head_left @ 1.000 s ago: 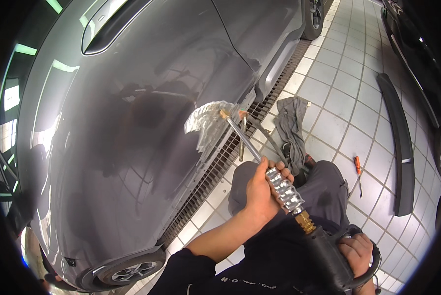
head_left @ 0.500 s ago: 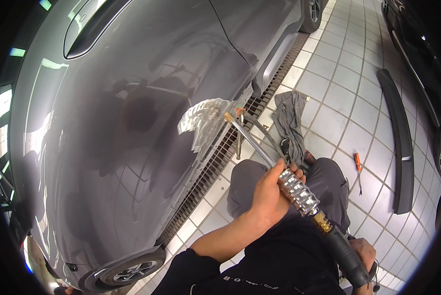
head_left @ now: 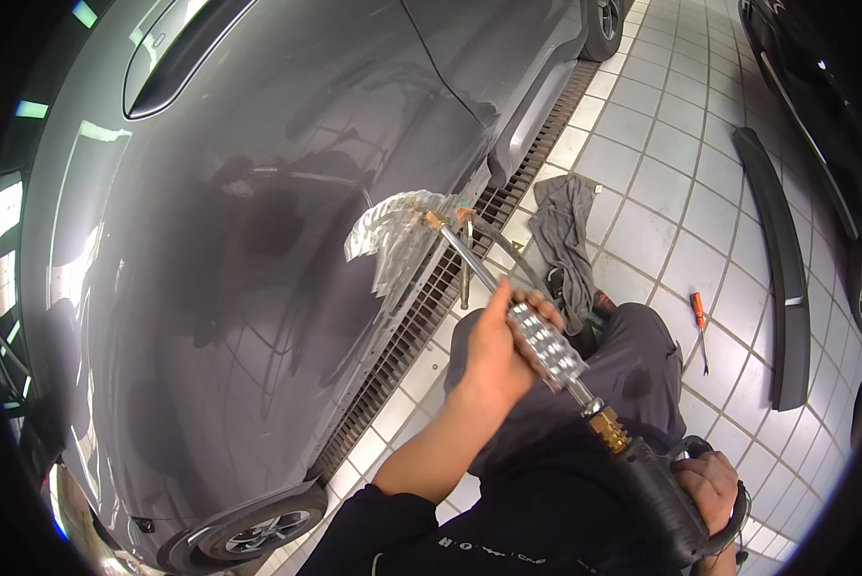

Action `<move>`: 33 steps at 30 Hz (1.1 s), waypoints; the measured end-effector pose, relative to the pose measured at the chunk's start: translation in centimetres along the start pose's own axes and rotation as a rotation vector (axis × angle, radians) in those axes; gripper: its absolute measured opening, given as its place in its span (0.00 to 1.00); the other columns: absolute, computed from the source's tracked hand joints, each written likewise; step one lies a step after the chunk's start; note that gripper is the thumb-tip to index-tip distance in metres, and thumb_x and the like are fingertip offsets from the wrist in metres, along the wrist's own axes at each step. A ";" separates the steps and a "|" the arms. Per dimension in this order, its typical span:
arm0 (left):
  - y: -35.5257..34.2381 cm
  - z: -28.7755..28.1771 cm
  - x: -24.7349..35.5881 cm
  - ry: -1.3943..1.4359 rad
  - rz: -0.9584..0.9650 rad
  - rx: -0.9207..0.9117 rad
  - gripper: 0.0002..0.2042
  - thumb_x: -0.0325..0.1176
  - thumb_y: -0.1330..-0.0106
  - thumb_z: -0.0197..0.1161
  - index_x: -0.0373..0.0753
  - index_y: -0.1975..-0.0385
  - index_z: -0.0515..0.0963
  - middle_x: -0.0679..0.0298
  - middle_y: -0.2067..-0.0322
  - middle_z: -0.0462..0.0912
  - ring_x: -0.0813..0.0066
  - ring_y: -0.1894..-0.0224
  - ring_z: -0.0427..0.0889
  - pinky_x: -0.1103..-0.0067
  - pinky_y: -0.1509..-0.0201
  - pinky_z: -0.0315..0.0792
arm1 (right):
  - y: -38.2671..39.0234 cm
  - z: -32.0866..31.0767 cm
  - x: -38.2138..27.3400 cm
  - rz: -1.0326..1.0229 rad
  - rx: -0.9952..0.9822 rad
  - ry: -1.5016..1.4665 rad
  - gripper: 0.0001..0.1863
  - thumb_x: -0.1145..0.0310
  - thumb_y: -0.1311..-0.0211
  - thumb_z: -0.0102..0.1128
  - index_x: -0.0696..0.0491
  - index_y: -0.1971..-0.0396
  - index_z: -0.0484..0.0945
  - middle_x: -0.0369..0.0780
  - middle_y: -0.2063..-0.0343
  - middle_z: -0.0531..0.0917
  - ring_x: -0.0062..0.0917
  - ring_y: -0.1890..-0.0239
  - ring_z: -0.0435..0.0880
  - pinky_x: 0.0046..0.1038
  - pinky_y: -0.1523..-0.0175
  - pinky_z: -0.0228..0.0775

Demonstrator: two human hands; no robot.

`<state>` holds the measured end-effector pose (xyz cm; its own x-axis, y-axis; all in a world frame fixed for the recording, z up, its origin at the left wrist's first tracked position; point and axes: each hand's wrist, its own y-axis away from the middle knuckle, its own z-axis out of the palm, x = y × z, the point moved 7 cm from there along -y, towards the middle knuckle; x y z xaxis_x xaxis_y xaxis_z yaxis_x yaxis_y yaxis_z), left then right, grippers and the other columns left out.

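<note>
My left hand [head_left: 497, 357] is closed around the ridged chrome sliding weight [head_left: 552, 348] on a long steel-shaft puller tool. My right hand [head_left: 704, 485] grips the tool's black handle [head_left: 663, 509] at the lower right. The brass tip [head_left: 435, 220] lies at a ground, bare-metal patch [head_left: 388, 230] low on the grey car's side [head_left: 210, 298]; whether it touches the metal, I cannot tell. Just right of the tip, a clamp [head_left: 467, 219] with a hanging lever and a strap or cable sits at the panel's lower edge.
My bent legs [head_left: 642, 355] are beside a drain grate [head_left: 378, 389] along the car. A crumpled grey cloth [head_left: 560, 221], an orange-handled tool [head_left: 699, 313] and a long black trim piece [head_left: 777, 259] lie on the tiles. A dark car [head_left: 810, 125] stands at right.
Since half a second ago, my left hand has slid the weight up and left along the shaft, exposing steel behind it. The tip has shifted slightly left toward the bare patch.
</note>
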<state>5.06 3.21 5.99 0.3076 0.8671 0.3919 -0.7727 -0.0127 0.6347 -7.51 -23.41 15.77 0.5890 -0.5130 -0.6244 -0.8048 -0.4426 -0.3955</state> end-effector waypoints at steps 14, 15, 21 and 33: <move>2.3 1.6 -2.6 -0.035 0.004 -0.054 0.13 0.43 0.27 0.50 0.39 0.59 0.67 0.58 0.62 0.76 0.64 0.58 0.78 0.65 0.46 0.73 | 8.2 3.1 5.0 0.719 0.061 -0.399 0.12 0.73 0.55 0.65 0.57 0.67 0.78 0.42 0.73 0.83 0.31 0.74 0.82 0.29 0.66 0.73; 2.0 1.7 -2.6 -0.041 -0.020 -0.098 0.12 0.43 0.27 0.51 0.39 0.59 0.67 0.58 0.62 0.76 0.64 0.57 0.78 0.65 0.46 0.73 | 8.5 3.1 5.4 0.825 0.076 -0.500 0.13 0.75 0.57 0.65 0.58 0.67 0.79 0.42 0.75 0.83 0.30 0.75 0.82 0.28 0.67 0.74; 2.3 2.0 -2.5 0.042 -0.013 -0.129 0.11 0.41 0.28 0.54 0.41 0.69 0.69 0.63 0.66 0.76 0.65 0.59 0.77 0.66 0.48 0.73 | 3.2 0.9 2.5 0.380 0.007 -0.153 0.09 0.77 0.59 0.62 0.55 0.73 0.76 0.42 0.77 0.81 0.36 0.75 0.82 0.30 0.66 0.74; 3.0 1.2 -1.5 0.021 -0.008 -0.099 0.12 0.43 0.29 0.54 0.42 0.71 0.68 0.64 0.68 0.77 0.63 0.64 0.78 0.66 0.55 0.76 | -0.1 -0.3 0.3 0.103 0.001 -0.069 0.10 0.68 0.51 0.63 0.57 0.74 0.75 0.42 0.75 0.81 0.32 0.77 0.79 0.30 0.71 0.69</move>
<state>3.00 1.25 8.10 0.3032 0.8772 0.3722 -0.8214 0.0426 0.5688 -7.25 -23.74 15.87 0.4969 -0.5038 -0.7066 -0.8608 -0.3898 -0.3273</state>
